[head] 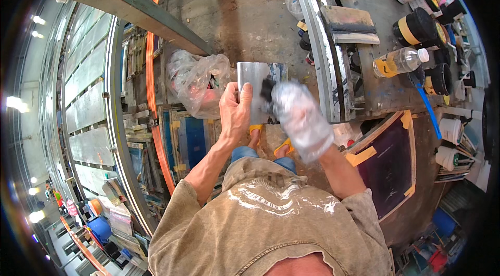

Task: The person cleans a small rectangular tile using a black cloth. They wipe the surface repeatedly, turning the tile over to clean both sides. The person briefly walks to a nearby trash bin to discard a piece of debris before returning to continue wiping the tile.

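My left hand [235, 110] grips the left edge of a flat squeegee-like tool [256, 110], its thumb lying on the face. Dark smears mark the tool's right part. My right hand [302, 119] is inside a clear plastic bag and blurred. A dark, blurred pad or rag [268, 90] at its fingertips lies against the tool's face; the bag hides how the fingers hold it. Left of the tool, a clear plastic bag [199, 80] with reddish contents hangs open-topped near the metal beam.
Right of me, a bench holds another squeegee [349, 24], a plastic bottle [400, 62], ink tubs [416, 27] and a blue-handled tool [427, 112]. A framed printing screen [386, 166] leans below it. A metal rail [316, 41] edges the bench; a metal beam [133, 6] crosses at upper left.
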A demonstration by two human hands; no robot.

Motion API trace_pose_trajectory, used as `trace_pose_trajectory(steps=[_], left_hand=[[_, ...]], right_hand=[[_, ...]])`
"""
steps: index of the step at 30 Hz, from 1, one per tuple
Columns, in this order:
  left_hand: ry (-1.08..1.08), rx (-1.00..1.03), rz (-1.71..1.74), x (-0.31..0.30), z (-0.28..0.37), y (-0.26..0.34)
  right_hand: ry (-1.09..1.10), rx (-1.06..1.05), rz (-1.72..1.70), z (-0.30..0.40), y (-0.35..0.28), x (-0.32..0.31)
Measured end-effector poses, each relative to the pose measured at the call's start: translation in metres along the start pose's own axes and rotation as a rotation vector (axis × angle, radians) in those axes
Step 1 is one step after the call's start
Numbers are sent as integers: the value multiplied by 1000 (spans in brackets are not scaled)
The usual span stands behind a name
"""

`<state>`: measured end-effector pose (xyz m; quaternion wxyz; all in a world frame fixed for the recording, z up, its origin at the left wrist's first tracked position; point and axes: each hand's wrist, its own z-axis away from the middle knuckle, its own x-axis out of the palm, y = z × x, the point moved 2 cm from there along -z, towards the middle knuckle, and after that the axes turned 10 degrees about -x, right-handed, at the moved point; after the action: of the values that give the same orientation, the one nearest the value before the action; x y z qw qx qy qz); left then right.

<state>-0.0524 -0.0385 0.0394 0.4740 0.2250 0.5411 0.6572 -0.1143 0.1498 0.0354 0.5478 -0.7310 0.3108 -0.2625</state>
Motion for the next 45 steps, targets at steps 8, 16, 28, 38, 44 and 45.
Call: trace_pose_trajectory(steps=[8,16,28,38,44,45], left_hand=[[25,-70,46,-4,-4,-7],[30,-1,-12,-2,-7,-5],[101,-4,-8,-10,-22,-3],[147,-15,32,1,-20,4],[267,-335,475,-7,-40,-32],[264,-380,515,-3,-40,-36]], right_hand=[[-6,-16,185,-32,2,9],[32,-300,628,-15,-3,16],[12,-331,667,-2,-10,42],[581,-114,-288,-85,51,-65],[659,-98,-627,-17,8,-32],[738,-142,-723,-10,-3,-12]])
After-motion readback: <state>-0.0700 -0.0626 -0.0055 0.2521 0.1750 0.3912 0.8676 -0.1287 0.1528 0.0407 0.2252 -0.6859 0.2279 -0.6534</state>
